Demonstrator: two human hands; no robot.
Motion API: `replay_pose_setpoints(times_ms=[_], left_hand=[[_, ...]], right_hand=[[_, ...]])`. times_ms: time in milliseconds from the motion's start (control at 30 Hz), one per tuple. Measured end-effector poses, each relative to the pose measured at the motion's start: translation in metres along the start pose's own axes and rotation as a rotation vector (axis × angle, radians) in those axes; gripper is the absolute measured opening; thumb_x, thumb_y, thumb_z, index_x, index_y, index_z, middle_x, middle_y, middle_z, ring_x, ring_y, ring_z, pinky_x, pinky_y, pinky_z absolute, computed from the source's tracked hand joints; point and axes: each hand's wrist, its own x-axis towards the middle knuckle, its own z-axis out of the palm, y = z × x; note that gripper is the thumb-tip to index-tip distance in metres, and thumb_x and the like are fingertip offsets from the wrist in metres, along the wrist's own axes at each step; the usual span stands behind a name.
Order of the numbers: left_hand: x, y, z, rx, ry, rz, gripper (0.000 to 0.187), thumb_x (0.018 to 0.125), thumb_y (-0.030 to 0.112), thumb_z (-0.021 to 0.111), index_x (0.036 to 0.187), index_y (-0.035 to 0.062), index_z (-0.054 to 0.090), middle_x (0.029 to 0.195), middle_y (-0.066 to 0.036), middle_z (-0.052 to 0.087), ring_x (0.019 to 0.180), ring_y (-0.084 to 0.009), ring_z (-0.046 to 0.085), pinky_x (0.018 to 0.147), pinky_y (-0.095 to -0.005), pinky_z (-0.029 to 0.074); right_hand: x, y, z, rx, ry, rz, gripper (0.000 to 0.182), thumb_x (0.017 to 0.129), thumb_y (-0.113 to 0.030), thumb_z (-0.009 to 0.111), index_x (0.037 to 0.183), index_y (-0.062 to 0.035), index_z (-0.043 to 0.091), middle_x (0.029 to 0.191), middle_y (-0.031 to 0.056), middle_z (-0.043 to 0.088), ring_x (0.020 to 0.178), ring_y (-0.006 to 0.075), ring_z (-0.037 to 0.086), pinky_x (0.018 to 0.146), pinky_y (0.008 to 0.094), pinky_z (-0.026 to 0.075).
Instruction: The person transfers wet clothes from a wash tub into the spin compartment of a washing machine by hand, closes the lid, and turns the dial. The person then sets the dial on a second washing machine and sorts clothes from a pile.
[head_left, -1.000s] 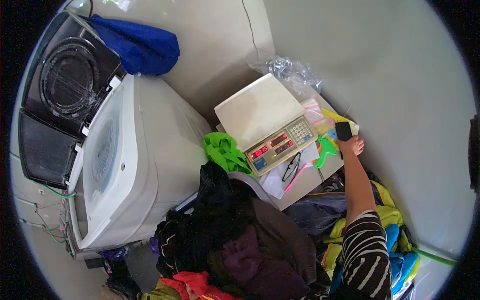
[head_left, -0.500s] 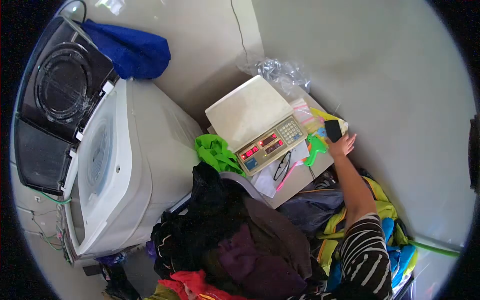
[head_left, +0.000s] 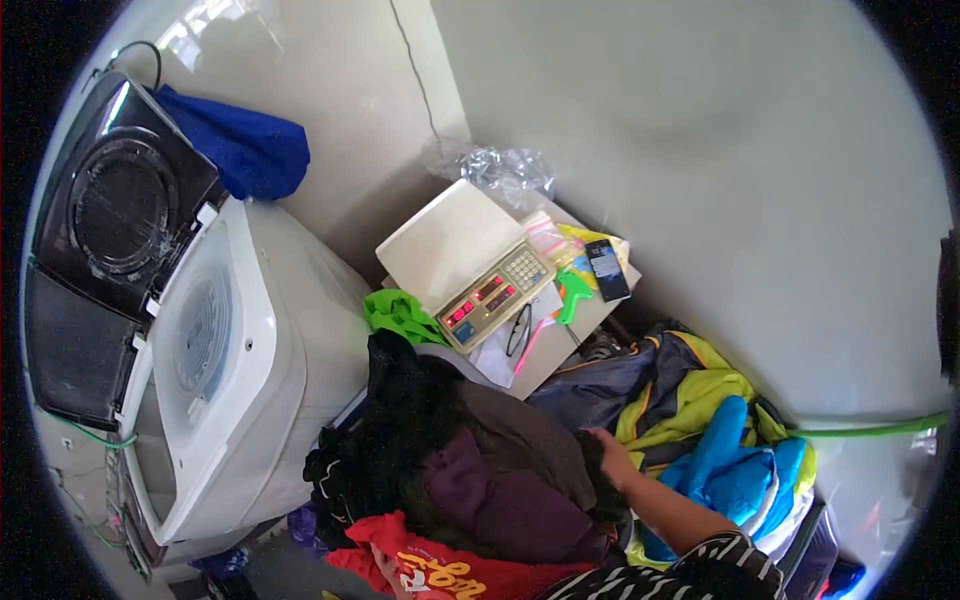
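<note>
My right hand is at the right edge of the dark clothes pile, its fingers closed on dark cloth. Low in the view, my left hand shows only in part against a red cloth with yellow and white lettering; its fingers are hard to make out. The red cloth lies below the dark brown and purple garments. A phone with a lit screen lies at the right end of the small table, beside a green glue gun.
A scale with red digits stands on the table, with glasses and a pink stick nearby. At left is a washing machine with raised lids and a blue cloth. Yellow-green and blue garments lie at right.
My right hand has left the phone on the table and moved down to the dark clothes. More of the red cloth and its lettering shows. The view has shifted.
</note>
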Motion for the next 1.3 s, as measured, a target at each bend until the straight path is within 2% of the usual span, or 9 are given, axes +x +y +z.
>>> replay_pose_setpoints(times_ms=[100, 233, 433, 767, 900, 1133, 1167, 1233, 1300], left_hand=[[-0.017, -0.010, -0.015, 0.066, 0.077, -0.092, 0.073, 0.072, 0.041, 0.067, 0.129, 0.0164, 0.028, 0.142, -0.008, 0.013, 0.118, -0.0275, 0.036, 0.099, -0.0477, 0.029], [0.025, 0.045, 0.057, 0.231, 0.172, 0.174, 0.070, 0.070, 0.056, 0.060, 0.116, 0.0069, 0.042, 0.142, -0.020, 0.008, 0.129, -0.0361, 0.018, 0.100, -0.0442, 0.027], [0.019, 0.037, 0.031, 0.569, 0.126, 0.258, 0.076, 0.067, 0.064, 0.055, 0.115, 0.0052, 0.043, 0.139, -0.022, 0.019, 0.128, -0.0439, 0.014, 0.101, -0.0536, 0.013], [0.027, 0.131, 0.052, 0.943, 0.092, 0.300, 0.067, 0.079, 0.055, 0.048, 0.121, 0.0031, 0.038, 0.134, -0.023, 0.028, 0.126, -0.0364, 0.023, 0.101, -0.0464, 0.019], [-0.003, 0.088, -0.028, 0.514, 0.691, 0.011, 0.056, 0.085, 0.041, 0.046, 0.122, 0.0008, 0.037, 0.129, -0.023, 0.035, 0.119, -0.0328, 0.034, 0.099, -0.0376, 0.026], [-0.042, -0.004, -0.069, 0.705, 0.303, -0.179, 0.044, 0.087, 0.028, 0.044, 0.126, 0.0071, 0.041, 0.121, -0.016, 0.046, 0.106, -0.0319, 0.048, 0.087, -0.0374, 0.040], [-0.050, 0.004, -0.069, 0.733, 0.235, -0.215, 0.042, 0.088, 0.026, 0.043, 0.126, 0.0081, 0.041, 0.120, -0.015, 0.048, 0.103, -0.0317, 0.050, 0.085, -0.0374, 0.043], [-0.044, 0.021, -0.032, -0.199, 0.227, -0.170, 0.042, 0.088, 0.022, 0.045, 0.128, 0.0100, 0.039, 0.117, -0.012, 0.051, 0.100, -0.0295, 0.054, 0.085, -0.0373, 0.045], [-0.051, 0.002, -0.044, -0.052, 0.261, -0.137, 0.042, 0.087, 0.023, 0.046, 0.127, 0.0091, 0.039, 0.116, -0.013, 0.051, 0.100, -0.0279, 0.054, 0.084, -0.0356, 0.045]], right_hand=[[-0.033, -0.001, -0.005, 0.083, -0.096, 0.093, 0.037, 0.078, -0.013, 0.062, 0.113, -0.0042, 0.052, 0.114, 0.0061, 0.052, 0.098, 0.0196, 0.049, 0.087, 0.0291, 0.037], [-0.057, -0.061, -0.002, -0.077, -0.110, 0.251, 0.042, 0.080, -0.019, 0.060, 0.118, -0.0037, 0.049, 0.116, 0.0064, 0.051, 0.099, 0.0184, 0.049, 0.088, 0.0269, 0.036], [-0.095, -0.093, 0.014, -0.024, -0.109, 0.162, 0.041, 0.081, -0.026, 0.059, 0.116, -0.0054, 0.053, 0.119, 0.0098, 0.050, 0.103, 0.0217, 0.050, 0.091, 0.0264, 0.035], [-0.115, -0.064, 0.021, -0.707, -0.112, -0.188, 0.030, 0.078, -0.033, 0.059, 0.101, -0.0137, 0.062, 0.132, 0.0153, 0.038, 0.124, 0.0341, 0.032, 0.097, 0.0562, 0.022], [-0.130, -0.055, 0.022, -0.810, -0.082, -0.243, 0.027, 0.078, -0.033, 0.058, 0.097, -0.0161, 0.063, 0.136, 0.0144, 0.033, 0.129, 0.0346, 0.023, 0.092, 0.0659, 0.017], [-0.058, -0.104, 0.045, -0.321, 0.267, -0.275, 0.041, 0.079, -0.037, 0.059, 0.090, 0.0000, 0.047, 0.092, 0.0120, 0.043, 0.088, 0.0252, 0.042, 0.086, 0.0312, 0.035], [-0.054, -0.127, 0.063, -0.290, 0.291, -0.264, 0.046, 0.078, -0.039, 0.059, 0.097, 0.0017, 0.049, 0.110, 0.0174, 0.043, 0.098, 0.0283, 0.044, 0.088, 0.0360, 0.034], [-0.002, -0.104, 0.070, -0.539, 0.328, -0.419, 0.049, 0.079, -0.042, 0.056, 0.106, -0.0015, 0.050, 0.129, 0.0181, 0.036, 0.111, 0.0314, 0.040, 0.089, 0.0398, 0.034], [0.001, -0.098, 0.090, -0.721, 0.239, -0.386, 0.049, 0.079, -0.042, 0.055, 0.109, -0.0037, 0.050, 0.131, 0.0170, 0.035, 0.114, 0.0309, 0.038, 0.089, 0.0405, 0.034]])
